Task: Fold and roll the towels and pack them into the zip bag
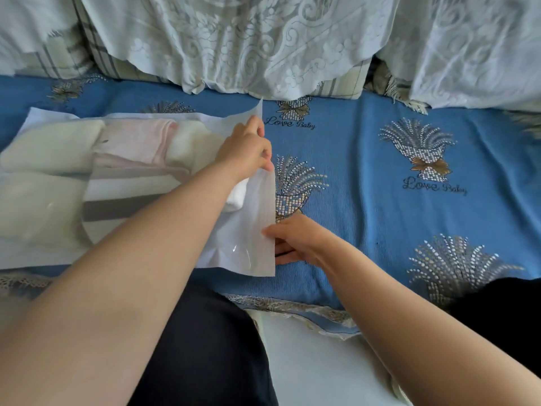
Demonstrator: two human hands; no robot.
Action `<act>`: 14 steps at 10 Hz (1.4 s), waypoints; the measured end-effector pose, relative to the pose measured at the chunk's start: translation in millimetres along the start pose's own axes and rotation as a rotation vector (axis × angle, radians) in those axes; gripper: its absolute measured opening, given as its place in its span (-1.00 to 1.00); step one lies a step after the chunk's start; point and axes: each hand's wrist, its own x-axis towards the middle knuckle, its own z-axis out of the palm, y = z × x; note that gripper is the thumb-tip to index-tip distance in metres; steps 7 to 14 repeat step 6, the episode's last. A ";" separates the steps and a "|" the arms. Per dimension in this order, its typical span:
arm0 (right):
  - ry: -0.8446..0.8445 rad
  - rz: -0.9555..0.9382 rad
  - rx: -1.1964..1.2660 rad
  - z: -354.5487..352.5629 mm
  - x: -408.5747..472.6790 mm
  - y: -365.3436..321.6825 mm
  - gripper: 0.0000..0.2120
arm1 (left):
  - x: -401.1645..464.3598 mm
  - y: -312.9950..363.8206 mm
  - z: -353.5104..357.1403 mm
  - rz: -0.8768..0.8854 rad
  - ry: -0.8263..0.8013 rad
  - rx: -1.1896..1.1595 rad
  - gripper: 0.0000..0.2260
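Packing looks done; I judge this the closing step. The zip bag (243, 244) lies flat on the blue cover (366, 171), at 9 o'clock from the middle of my view, mouth facing 3 o'clock. Inside, through the cloudy plastic: 2 cream towels (49, 148) at the far left, a pink towel (137, 139) between them and another pale one, and a grey-striped towel (128, 200) nearer me.

My left hand (246, 148) is closed in a pinch on the mouth edge at its 12 o'clock end. My right hand (295, 238) grips the same edge at the 6 o'clock end, fingers together on the plastic.

Next, I reckon: line up both lips, then run a pinch along the strip to seal. A white roll sits near the mouth and may need pushing in.

Writing: "Love Baby" stitched on the cover, readable 2 times.
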 end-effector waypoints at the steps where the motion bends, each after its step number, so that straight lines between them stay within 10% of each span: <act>1: -0.013 0.001 -0.043 0.4 -10.5 8.0 -0.85 | 1.1 -1.4 0.7 -0.028 0.044 -0.019 -0.82; 14: 0.062 0.005 -0.037 -20.6 -48.9 34.0 -0.60 | -10.4 15.8 -7.0 -0.034 -0.056 -0.122 -0.69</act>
